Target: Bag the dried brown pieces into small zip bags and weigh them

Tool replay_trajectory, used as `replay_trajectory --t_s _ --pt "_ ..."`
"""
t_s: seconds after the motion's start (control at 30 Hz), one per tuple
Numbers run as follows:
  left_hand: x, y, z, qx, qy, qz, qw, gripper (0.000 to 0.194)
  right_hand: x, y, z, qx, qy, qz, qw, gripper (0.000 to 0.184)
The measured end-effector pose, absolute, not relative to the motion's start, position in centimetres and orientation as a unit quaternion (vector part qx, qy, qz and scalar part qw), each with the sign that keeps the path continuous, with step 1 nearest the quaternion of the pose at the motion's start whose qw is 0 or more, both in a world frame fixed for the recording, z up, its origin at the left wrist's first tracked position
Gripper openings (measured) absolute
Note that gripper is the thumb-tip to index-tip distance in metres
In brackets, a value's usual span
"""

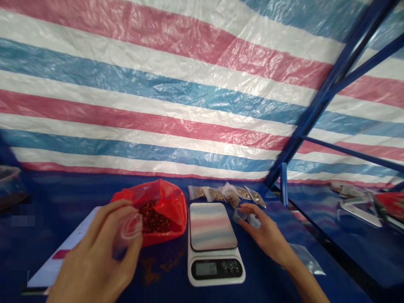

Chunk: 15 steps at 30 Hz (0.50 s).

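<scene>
My left hand (97, 244) is closed around a small clear plastic cup (130, 227), held in front of the red plastic bag. The open red bag (178, 206) contains dark red dried pieces (156, 221). Between thumb and fingers, my right hand (268, 235) pinches another small clear plastic cup (240, 215) just right of the scale. A second clear piece (254, 221) shows beside that hand's fingers; whether it is held I cannot tell. The white kitchen scale (192, 256) has a bare reflective plate (212, 227), and its display (206, 268) seems to read zero.
Several small zip bags (216, 193) of dried pieces lie behind the scale. A flat clear bag (306, 259) rests at right, a white sheet (69, 240) at left. Brown crumbs (151, 273) dot the blue surface. A blue metal post (284, 185) stands at back right.
</scene>
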State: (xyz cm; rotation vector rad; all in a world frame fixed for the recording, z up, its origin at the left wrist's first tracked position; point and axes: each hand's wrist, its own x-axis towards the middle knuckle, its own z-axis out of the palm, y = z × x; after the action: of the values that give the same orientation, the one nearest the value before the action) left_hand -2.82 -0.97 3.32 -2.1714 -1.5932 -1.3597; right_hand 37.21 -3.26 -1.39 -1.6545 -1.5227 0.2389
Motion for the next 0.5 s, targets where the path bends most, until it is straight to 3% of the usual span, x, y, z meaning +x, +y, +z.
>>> replay_trajectory --t_s 0.1,0.23,0.3,0.37,0.5 --pt "-2.1 -1.3 2.9 -0.78 -0.522 -0.33 0.099 0.028 35.5 -2.8 -0.2 -0.627 -0.591 0.093 0.499 0.039" --pt "-1.1 -2.2 1.9 -0.81 -0.539 -0.222 0.065 0.032 28.0 -3.1 3.4 -0.537 -0.628 0.113 0.552 0.03" --pt "-0.6 -2.8 2.1 -0.813 -0.55 -0.187 0.046 0.035 23.1 -3.2 5.1 -0.506 -0.673 0.144 0.519 0.028" --pt "-0.2 -3.2 2.7 -0.81 -0.564 -0.157 0.03 0.036 18.9 -2.6 6.3 -0.486 -0.728 0.165 0.454 0.039" --pt "-0.2 -3.4 3.9 -0.784 -0.61 -0.112 0.025 0.038 14.4 0.6 7.3 -0.486 -0.827 0.101 0.263 0.044"
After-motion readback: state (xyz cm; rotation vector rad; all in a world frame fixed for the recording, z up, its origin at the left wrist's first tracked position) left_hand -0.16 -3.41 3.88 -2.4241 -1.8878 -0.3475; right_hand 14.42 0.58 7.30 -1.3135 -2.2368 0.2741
